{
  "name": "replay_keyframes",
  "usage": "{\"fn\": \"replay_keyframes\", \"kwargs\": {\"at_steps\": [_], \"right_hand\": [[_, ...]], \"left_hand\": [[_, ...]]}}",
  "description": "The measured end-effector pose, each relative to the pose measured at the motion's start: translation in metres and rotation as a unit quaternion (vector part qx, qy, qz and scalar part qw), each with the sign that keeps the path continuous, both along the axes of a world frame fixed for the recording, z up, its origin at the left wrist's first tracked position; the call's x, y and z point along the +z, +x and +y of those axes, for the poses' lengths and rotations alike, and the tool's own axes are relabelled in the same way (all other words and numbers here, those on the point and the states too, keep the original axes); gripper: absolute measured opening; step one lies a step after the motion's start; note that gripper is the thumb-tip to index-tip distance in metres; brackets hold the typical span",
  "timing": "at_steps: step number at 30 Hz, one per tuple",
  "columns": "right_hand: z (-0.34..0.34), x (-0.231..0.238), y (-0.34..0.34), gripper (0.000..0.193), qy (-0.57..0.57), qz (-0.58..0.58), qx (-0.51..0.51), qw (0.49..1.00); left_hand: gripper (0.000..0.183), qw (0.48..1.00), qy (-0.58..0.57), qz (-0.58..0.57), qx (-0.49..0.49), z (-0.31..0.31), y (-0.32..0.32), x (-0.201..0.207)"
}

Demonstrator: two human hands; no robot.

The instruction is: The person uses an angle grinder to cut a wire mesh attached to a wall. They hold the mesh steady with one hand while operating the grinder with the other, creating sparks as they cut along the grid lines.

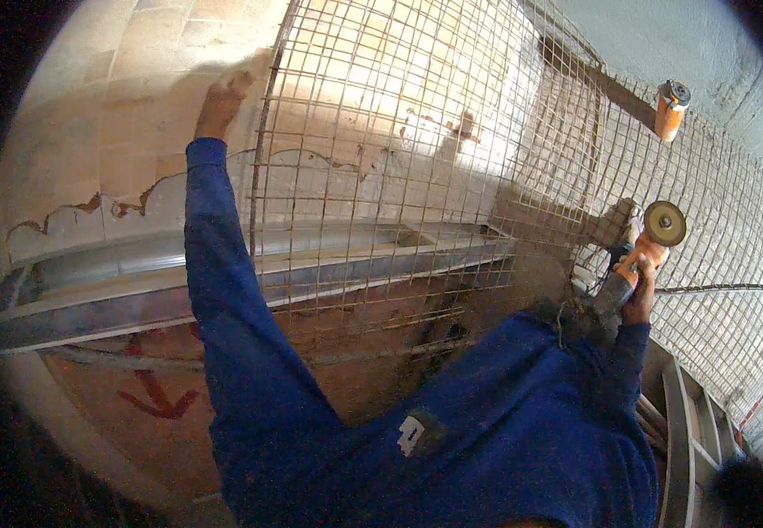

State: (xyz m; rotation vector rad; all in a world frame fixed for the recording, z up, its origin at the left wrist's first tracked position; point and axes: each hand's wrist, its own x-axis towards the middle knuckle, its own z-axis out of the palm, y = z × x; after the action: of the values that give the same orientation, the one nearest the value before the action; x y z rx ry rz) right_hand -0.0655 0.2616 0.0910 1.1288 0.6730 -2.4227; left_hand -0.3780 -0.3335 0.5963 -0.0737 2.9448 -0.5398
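At the right, my right hand (640, 295) is closed round an angle grinder (650, 253) with an orange head, its round disc (665, 223) facing up and apart from the mesh's bars as far as I can see. My left arm is raised at the left. My left hand (221, 101) is at the tiled wall, just left of the edge of a rusty wire mesh (381, 132); its fingers look bent, but their exact pose is unclear. Whether that hand touches the wall cannot be made out.
Below the mesh runs a grey metal beam (135, 304). An orange cylinder with a dark top (670, 114) is at the upper right, near more mesh (725, 211). A dark cable (725, 289) crosses there. A metal frame (681, 431) stands at the lower right.
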Motion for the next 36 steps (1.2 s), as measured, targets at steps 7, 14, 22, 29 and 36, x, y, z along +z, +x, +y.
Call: {"fn": "replay_keyframes", "kwargs": {"at_steps": [7,14,22,29,36], "right_hand": [[0.014,-0.022,0.015,0.035,-0.026,0.069,-0.015,0.997],[0.008,-0.040,0.012,0.038,-0.032,0.063,0.011,0.997],[-0.039,-0.035,0.009,0.033,0.028,0.101,0.069,0.992],[-0.086,-0.028,0.029,0.030,0.009,0.098,0.157,0.983],[-0.112,-0.018,0.056,0.031,0.022,0.092,0.209,0.973]], "left_hand": [[0.057,0.984,-0.071,-0.123,-0.111,-0.049,-0.029,-0.058],[0.053,0.935,0.265,-0.003,0.234,0.011,0.004,-0.067],[0.048,0.955,0.215,-0.001,0.206,0.049,0.000,-0.057],[0.042,0.953,0.233,-0.045,0.187,0.035,-0.008,-0.056],[0.029,0.905,0.333,-0.095,0.247,0.028,-0.011,-0.052]]}}
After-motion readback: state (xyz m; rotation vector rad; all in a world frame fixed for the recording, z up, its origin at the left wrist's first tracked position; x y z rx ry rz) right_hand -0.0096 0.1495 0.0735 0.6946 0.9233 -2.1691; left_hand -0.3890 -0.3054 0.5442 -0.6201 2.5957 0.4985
